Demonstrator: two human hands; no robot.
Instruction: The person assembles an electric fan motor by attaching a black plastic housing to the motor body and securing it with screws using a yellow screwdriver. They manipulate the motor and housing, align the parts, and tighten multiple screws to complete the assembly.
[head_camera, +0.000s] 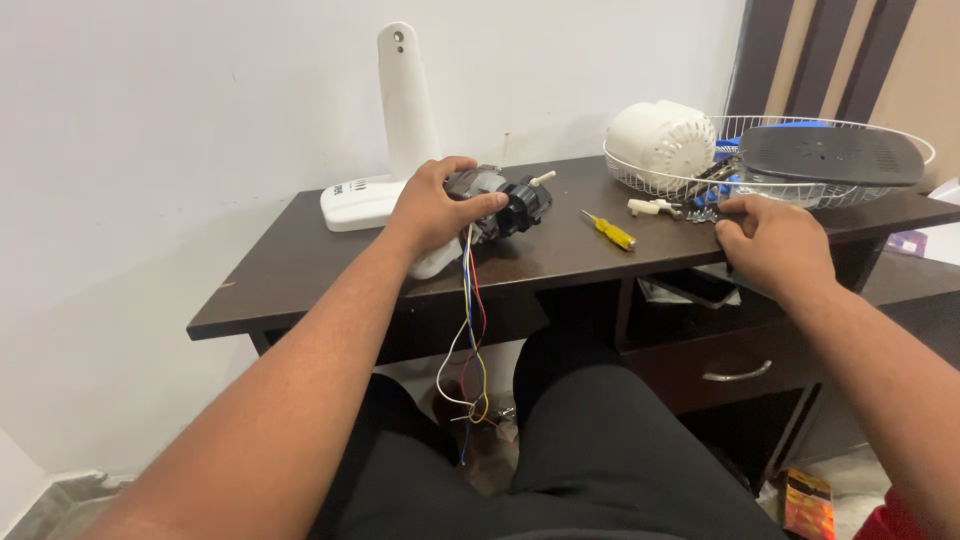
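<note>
Where coloured wires (470, 330) hung over the dark desk (300, 262) edge, left hand (432, 212) with fingers curled around small fan motor (497, 203). Right hand (775, 243) knuckle-bent, fingertips touching loose screws (703, 213). Between, yellow screwdriver (609, 231). Behind, white fan stand (400, 130) and wire grille (790, 160).

A grey and black motor (497, 203) is held on its side at the desk edge; coloured wires (470, 330) hang down from it.
</note>
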